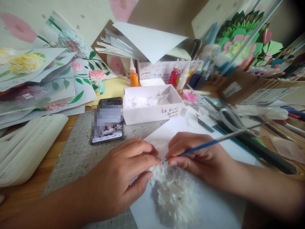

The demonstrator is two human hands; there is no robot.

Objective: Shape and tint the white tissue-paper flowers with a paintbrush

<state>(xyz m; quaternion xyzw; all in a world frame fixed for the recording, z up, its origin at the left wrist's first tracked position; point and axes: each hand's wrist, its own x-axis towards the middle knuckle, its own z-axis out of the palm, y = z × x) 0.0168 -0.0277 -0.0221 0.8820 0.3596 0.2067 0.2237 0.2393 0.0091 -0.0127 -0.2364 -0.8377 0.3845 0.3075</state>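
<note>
My left hand [119, 178] rests on a white sheet [214, 210], its thumb and fingers pinched on the top edge of a fluffy white paper flower [175, 194]. My right hand [202, 159] grips a thin blue-handled brush [214, 141] like a pen, its tip meeting the flower right beside my left fingertips. The flower's layered petals spread out below both hands.
A grey cutting mat [76, 156] carries a phone [107, 121]. Behind it are an open white box [152, 105] of paper pieces, glue bottles [133, 76], scissors [231, 119], pens and a cardboard box [252, 89]. Flower pictures [43, 82] are piled at left.
</note>
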